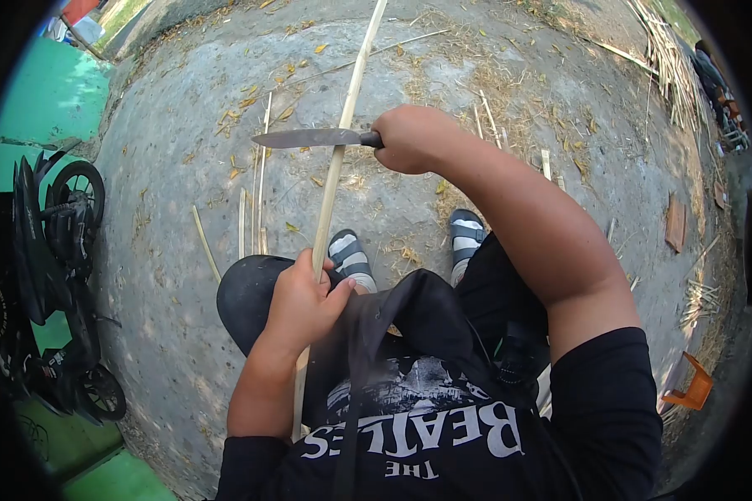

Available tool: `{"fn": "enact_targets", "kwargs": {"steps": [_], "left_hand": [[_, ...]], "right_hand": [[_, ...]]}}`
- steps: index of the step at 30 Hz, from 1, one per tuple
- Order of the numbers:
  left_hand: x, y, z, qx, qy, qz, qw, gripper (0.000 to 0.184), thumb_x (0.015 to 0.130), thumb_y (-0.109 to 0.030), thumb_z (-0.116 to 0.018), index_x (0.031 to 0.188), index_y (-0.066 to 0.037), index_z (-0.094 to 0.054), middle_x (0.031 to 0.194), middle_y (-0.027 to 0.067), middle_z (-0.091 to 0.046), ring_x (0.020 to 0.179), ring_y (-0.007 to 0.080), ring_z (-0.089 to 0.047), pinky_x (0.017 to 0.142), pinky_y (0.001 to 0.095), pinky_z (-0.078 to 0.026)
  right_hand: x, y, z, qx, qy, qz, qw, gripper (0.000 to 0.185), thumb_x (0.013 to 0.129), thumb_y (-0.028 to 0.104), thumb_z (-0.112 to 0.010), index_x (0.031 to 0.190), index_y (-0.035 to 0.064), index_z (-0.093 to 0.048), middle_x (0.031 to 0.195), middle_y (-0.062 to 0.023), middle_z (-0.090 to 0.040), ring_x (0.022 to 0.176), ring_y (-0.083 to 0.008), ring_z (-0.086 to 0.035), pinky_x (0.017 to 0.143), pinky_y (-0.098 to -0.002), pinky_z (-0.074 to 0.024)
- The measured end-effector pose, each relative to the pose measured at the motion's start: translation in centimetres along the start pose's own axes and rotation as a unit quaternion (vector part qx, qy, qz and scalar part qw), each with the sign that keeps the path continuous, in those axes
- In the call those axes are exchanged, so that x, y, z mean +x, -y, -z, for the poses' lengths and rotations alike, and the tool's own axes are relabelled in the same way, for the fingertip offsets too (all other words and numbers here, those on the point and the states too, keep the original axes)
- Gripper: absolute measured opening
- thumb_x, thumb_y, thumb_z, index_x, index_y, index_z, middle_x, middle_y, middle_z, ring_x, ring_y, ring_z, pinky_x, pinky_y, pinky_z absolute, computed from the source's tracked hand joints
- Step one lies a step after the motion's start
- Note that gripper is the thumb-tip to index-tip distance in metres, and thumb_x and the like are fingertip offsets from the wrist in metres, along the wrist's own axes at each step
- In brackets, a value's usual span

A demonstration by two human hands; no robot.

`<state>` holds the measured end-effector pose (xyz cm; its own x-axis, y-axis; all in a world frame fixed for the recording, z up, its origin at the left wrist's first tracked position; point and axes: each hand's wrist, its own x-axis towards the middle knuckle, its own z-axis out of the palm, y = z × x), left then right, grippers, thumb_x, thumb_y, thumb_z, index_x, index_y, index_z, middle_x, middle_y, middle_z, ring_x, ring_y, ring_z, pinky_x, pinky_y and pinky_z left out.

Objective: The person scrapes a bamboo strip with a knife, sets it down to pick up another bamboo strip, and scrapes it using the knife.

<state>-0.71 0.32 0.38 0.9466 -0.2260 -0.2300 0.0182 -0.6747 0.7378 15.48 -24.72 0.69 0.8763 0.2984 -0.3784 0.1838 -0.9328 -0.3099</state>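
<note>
A long pale bamboo strip (pixel 353 88) slants from the top of the view down past my left forearm. My left hand (pixel 302 299) is closed around its lower part, above my knee, with the thumb along one side. In my right hand (pixel 415 139) is the dark handle of a knife (pixel 305 139), gripped in a fist. The blade points left and lies crosswise over the strip, above my left hand. Whether the edge bites into the bamboo cannot be made out. The strip's lower end is partly hidden by my left arm.
Several thin strips (pixel 261 179) lie on the concrete ground (pixel 175 242) among dry leaves. A heap of split bamboo (pixel 670 71) is at the upper right. A brick-coloured block (pixel 675 223) and an orange plastic object (pixel 690 382) lie at right. A motorcycle (pixel 63 275) stands at left.
</note>
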Motion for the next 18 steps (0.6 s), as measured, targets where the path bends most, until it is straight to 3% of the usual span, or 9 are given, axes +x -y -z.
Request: {"fn": "enact_targets", "kwargs": {"steps": [2,5,8,12,15,18], "left_hand": [[-0.6,-0.2,-0.1,0.013,0.001,-0.025,1.000,0.039,0.081,-0.016,-0.086,0.102,0.002,-0.058,0.062,0.0016,-0.051,0.055,0.0105,-0.049,0.054,0.0295,-0.043],[-1.7,-1.4,0.0,0.029,0.038,0.000,0.999,0.039,0.081,-0.017,-0.085,0.101,0.004,-0.059,0.060,0.0065,-0.054,0.051,0.0208,-0.055,0.055,0.0337,-0.048],[-2.6,-1.9,0.9,0.043,0.008,0.017,0.999,0.039,0.082,-0.017,-0.086,0.102,0.001,-0.058,0.063,0.0001,-0.051,0.056,0.0100,-0.048,0.055,0.0288,-0.042],[-3.5,-2.3,2.1,0.033,-0.004,0.007,0.999,0.037,0.085,-0.019,-0.085,0.102,0.001,-0.058,0.063,-0.0013,-0.050,0.058,0.0073,-0.046,0.055,0.0273,-0.041],[-4.1,-2.2,2.3,0.008,-0.028,0.030,0.999,0.037,0.088,-0.021,-0.084,0.103,0.001,-0.058,0.063,-0.0024,-0.050,0.058,0.0065,-0.046,0.055,0.0266,-0.041],[-4.8,-2.3,2.2,0.024,-0.029,0.037,0.999,0.042,0.087,-0.027,-0.083,0.106,0.003,-0.060,0.061,-0.0003,-0.051,0.055,0.0098,-0.049,0.055,0.0297,-0.044]], "right_hand": [[0.1,-0.6,0.1,0.005,-0.014,-0.010,1.000,0.031,0.088,0.019,-0.059,0.111,0.0087,-0.078,0.104,-0.0164,-0.076,0.099,-0.0357,-0.073,0.086,-0.0470,-0.0585],[2.3,-5.1,-0.9,0.032,-0.017,-0.085,0.996,0.032,0.089,0.021,-0.060,0.113,0.0108,-0.077,0.103,-0.0161,-0.076,0.099,-0.0353,-0.073,0.086,-0.0463,-0.0584],[1.1,-4.0,0.4,0.071,-0.061,-0.048,0.994,0.032,0.090,0.024,-0.060,0.114,0.0111,-0.077,0.101,-0.0155,-0.076,0.098,-0.0350,-0.073,0.086,-0.0469,-0.0582],[0.6,-4.4,0.6,0.180,-0.122,0.040,0.975,0.030,0.091,0.029,-0.065,0.105,0.0046,-0.074,0.098,-0.0155,-0.076,0.084,-0.0314,-0.072,0.077,-0.0439,-0.0570],[1.0,-5.1,0.3,0.463,-0.161,0.058,0.870,0.030,0.095,0.034,-0.069,0.104,0.0058,-0.069,0.085,-0.0136,-0.075,0.056,-0.0170,-0.056,0.057,-0.0334,-0.0492],[0.0,-4.5,1.7,0.616,-0.163,0.072,0.767,0.038,0.099,0.039,-0.069,0.117,0.0067,-0.065,0.092,-0.0127,-0.077,0.055,-0.0072,-0.053,0.053,-0.0267,-0.0464]]}}
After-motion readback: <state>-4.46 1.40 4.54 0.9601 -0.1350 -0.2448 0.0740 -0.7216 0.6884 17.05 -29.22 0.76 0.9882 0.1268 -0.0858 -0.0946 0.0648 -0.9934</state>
